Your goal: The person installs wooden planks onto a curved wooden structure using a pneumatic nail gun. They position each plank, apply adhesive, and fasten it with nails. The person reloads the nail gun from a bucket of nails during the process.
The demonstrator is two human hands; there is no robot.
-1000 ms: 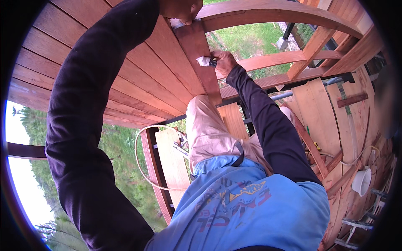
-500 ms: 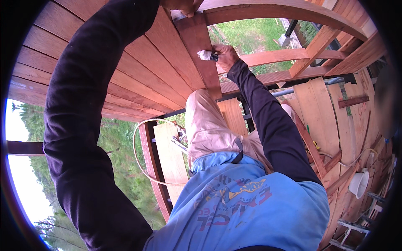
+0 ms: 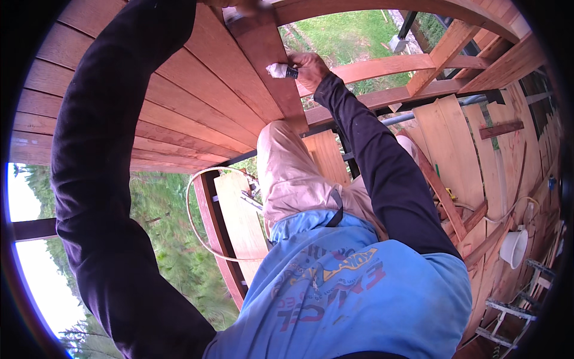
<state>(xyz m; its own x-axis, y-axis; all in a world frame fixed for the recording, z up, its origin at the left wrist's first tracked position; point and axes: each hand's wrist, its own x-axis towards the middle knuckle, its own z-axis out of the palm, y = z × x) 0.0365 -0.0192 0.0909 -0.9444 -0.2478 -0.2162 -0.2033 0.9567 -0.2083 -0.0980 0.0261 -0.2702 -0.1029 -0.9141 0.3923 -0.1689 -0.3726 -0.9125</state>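
Observation:
My right hand (image 3: 312,72) is closed round a small tube-like thing (image 3: 278,70) with a crumpled white end and a dark band beside my fingers. It is held over a reddish-brown wooden board (image 3: 263,54), its white end pointing left; whether it touches the wood I cannot tell. At the top edge, my left hand (image 3: 240,5) is partly cut off and smeared by motion. It is at the upper end of that same board, and its fingers cannot be made out. Narrow wooden planks (image 3: 209,84) fan out left of the board.
A curved wooden rail (image 3: 382,8) and cross pieces (image 3: 382,70) frame an opening over grass. Below on the right are plywood sheets (image 3: 451,152), a white bucket (image 3: 513,249) and a ladder-like metal frame (image 3: 508,311). A pale hose (image 3: 190,206) loops at lower left.
The whole view has shifted a little, so planks and hands sit further left. My left hand is blurrier and nearer the top edge. My right hand still grips the white-ended tube.

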